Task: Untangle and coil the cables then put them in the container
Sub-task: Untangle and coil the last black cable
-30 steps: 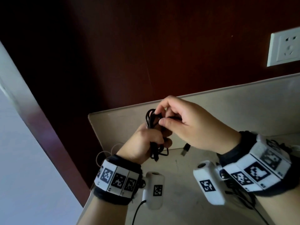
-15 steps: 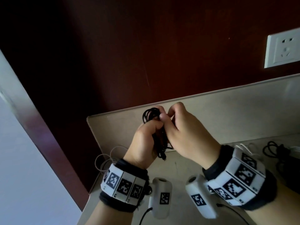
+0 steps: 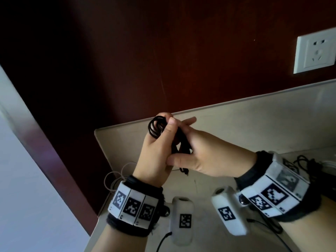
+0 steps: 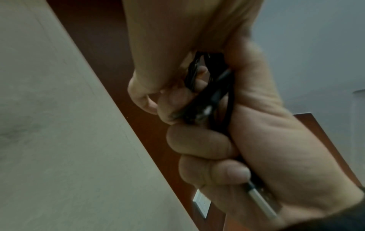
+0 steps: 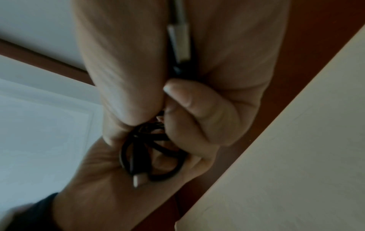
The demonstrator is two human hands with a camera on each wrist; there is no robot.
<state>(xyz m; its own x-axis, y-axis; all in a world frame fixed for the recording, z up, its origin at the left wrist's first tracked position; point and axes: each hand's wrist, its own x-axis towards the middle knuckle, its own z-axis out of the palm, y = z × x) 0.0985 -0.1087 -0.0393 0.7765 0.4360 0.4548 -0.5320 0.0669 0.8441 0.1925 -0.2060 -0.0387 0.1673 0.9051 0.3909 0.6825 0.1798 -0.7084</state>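
A black cable is wound into small loops and held up over the table between both hands. My left hand grips the bundle in its fist, thumb pressed on the top loops. In the left wrist view the cable runs under the curled fingers, and a silver USB plug sticks out at the heel of the palm. My right hand holds the lower loops against its palm with the thumb, forefinger stretched out. The right wrist view shows these loops and a small plug. No container is in view.
Thin white cable lies loose at the table's left corner. More black cable lies tangled on the table at the right, behind my right wrist. A beige upstand backs the table, below a dark red wall with a white socket.
The right hand dropped from pinching the top of the coil to holding its lower loops. The USB plug that hung loose is now tucked into the left fist. Both hands rose slightly.
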